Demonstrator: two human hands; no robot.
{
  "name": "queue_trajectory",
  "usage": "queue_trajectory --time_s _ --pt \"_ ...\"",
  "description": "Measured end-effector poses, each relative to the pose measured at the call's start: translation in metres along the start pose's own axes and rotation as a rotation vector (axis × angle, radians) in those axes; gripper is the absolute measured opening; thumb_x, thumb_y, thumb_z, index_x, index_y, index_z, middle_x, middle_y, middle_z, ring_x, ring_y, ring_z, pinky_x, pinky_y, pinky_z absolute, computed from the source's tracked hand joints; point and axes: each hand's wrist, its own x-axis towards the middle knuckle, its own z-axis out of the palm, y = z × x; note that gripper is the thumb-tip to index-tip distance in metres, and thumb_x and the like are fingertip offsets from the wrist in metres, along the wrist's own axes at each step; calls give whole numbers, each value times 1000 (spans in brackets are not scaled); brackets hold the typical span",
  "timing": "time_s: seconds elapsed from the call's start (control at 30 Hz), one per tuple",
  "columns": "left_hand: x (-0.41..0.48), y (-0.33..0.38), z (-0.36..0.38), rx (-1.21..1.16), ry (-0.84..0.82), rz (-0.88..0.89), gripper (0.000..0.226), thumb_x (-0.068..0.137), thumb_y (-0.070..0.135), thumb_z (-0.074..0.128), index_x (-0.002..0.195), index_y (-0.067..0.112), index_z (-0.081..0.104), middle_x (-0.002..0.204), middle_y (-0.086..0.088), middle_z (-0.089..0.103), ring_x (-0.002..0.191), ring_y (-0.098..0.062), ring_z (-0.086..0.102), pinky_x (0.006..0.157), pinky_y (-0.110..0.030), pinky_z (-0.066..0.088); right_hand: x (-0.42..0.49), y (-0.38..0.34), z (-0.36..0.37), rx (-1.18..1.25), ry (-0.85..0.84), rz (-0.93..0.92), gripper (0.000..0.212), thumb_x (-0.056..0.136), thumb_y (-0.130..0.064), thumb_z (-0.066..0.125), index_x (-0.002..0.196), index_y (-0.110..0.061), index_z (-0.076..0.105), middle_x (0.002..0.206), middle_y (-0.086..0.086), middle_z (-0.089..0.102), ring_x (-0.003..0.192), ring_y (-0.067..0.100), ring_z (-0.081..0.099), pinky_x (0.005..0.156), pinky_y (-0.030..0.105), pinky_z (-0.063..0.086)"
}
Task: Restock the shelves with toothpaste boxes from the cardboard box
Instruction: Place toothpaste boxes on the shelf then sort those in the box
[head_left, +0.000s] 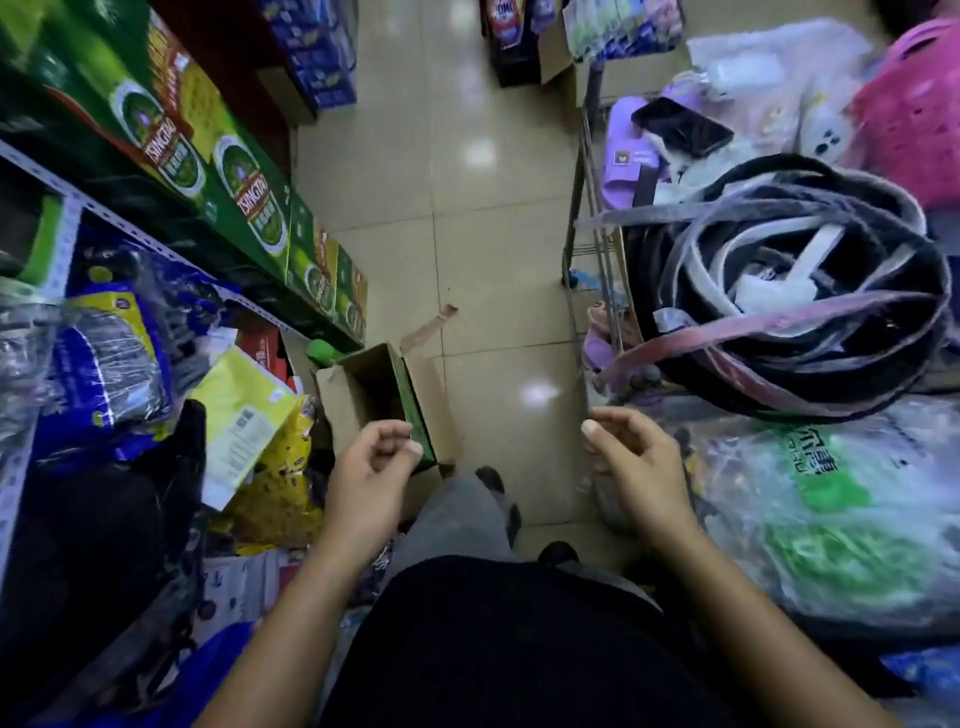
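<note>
Cardboard box (363, 395) sits beneath the left hand (371, 462); right hand (634, 462) apart; both loosely curled, empty.

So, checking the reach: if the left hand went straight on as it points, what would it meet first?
Probably the open cardboard box, just ahead of and below the left hand; depth is unclear.

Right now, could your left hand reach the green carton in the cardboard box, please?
Probably yes: the left hand is empty, the cardboard box is open, nothing covers the green carton.
</note>
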Motion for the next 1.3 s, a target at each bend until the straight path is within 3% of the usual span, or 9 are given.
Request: queue_trajectory --time_s 0.2,0.3,0.43,0.6,0.7,0.8,0.9,1.17,1.3 --pt "75 12 -5 -53 60 -156 16 95 12 68 99 27 68 98 -2 72 91 -21 68 80 -38 53 84 -45 39 -24 -56 25 13 92 -20 72 105 -25 72 101 3 74 96 18 70 84 34 56" --pt "142 27 -10 -102 53 -194 16 95 11 68 98 27 68 95 -4 70 90 -24 67 75 -37 50 132 -69 65 -72 -67 55 18 92 -22 73 110 -22 71 102 6 73 97 20 69 86 37 56" --pt "239 70 -17 -79 18 -148 19 95 17 69 98 36 66 94 7 69 89 -11 65 76 -29 47 180 -106 93 -60 -31 121 16 91 -18 74 106 -21 73 100 9 74 93 22 68 85 40 56" --pt "337 138 -16 -52 -26 -56 15 92 23 69 100 36 65 90 19 69 79 2 64 71 -27 48 237 -152 118 -21 -17 127 15 90 -6 72 102 -16 72 93 10 74 81 16 66 73 26 52" --pt "389 170 -13 -33 -43 -43 16 94 20 68 100 34 65 91 29 67 80 7 63 65 -23 45 284 -179 137 -19 -28 122 15 90 -2 71 98 -14 72 90 10 74 79 17 66 73 27 50" --pt "442 197 -8 -46 -37 -88 17 94 14 69 98 30 66 88 13 69 81 -3 64 65 -19 47 347 -204 156 -5 -37 140 14 90 0 71 99 -11 71 91 15 72 80 19 64 73 27 49" --pt "495 224 -1 -39 -35 -137 15 95 12 69 101 25 67 97 4 69 90 -12 65 74 -28 50 427 -230 172 -11 -23 128 13 90 -4 72 101 -12 72 93 10 74 79 13 66 69 20 52" --pt "634 322 9 1 -35 -224 18 97 10 67 106 26 67 102 3 68 96 -12 64 75 -24 46 651 -327 219 -31 -35 131 13 92 -14 71 103 -21 72 86 5 71 77 16 65 70 29 48" --pt "696 366 11 -58 9 -256 17 95 5 67 101 21 69 97 -4 69 91 -21 65 72 -29 46 726 -384 236 -73 -47 136 13 92 -20 71 105 -25 71 89 3 72 80 17 69 77 35 55"
